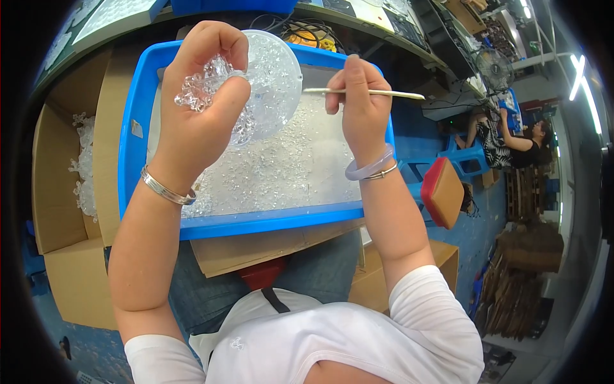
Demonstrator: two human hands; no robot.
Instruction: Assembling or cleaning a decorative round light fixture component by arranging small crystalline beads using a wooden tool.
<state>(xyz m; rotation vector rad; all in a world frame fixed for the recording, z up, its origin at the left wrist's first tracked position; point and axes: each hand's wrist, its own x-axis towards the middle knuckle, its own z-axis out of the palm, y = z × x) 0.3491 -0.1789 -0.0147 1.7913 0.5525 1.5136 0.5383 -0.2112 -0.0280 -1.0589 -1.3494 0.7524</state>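
My left hand (204,96) is closed around a bunch of small clear plastic pieces (199,89), which stick out between thumb and fingers. Just beyond it is a round whitish translucent dish (278,77) with clear bits in it, partly hidden by that hand. More clear pieces (242,128) hang or lie below the thumb, against the dish's near edge. In my right hand (361,89) a thin pale stick (396,95) is pinched, its left end close to the dish's right rim. Under both hands is a blue-rimmed tray (275,224) strewn with tiny clear bits.
An open cardboard box (67,185) with bagged clear pieces stands left. Cables (307,32) lie behind the tray on a bench. To the right are blue stools (470,157), a red-sided cushioned seat (443,192), a fan (494,67) and a seated person (518,144).
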